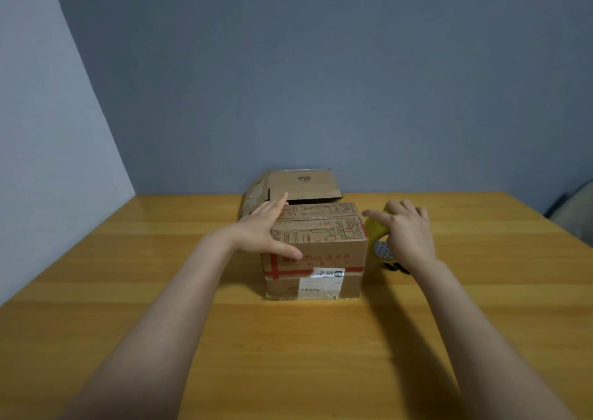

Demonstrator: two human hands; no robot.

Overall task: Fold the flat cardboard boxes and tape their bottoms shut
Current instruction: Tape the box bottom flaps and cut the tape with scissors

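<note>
A brown cardboard box (324, 259) with red printing and a white label stands folded on the wooden table (288, 355), its flaps closed on top. My left hand (261, 227) lies flat on the box's top left corner, fingers straight, thumb down the front face. Just right of the box, my right hand (406, 232) grips a yellow tape roll (378, 230), fingers curled over it. A second, plain cardboard box (303, 183) sits behind the first against the wall, partly hidden.
A grey-blue wall closes the table's far side, and a lighter wall runs along the left. A pale object (577, 211) shows past the table's right edge. A small dark item (396, 267) lies on the table under my right wrist.
</note>
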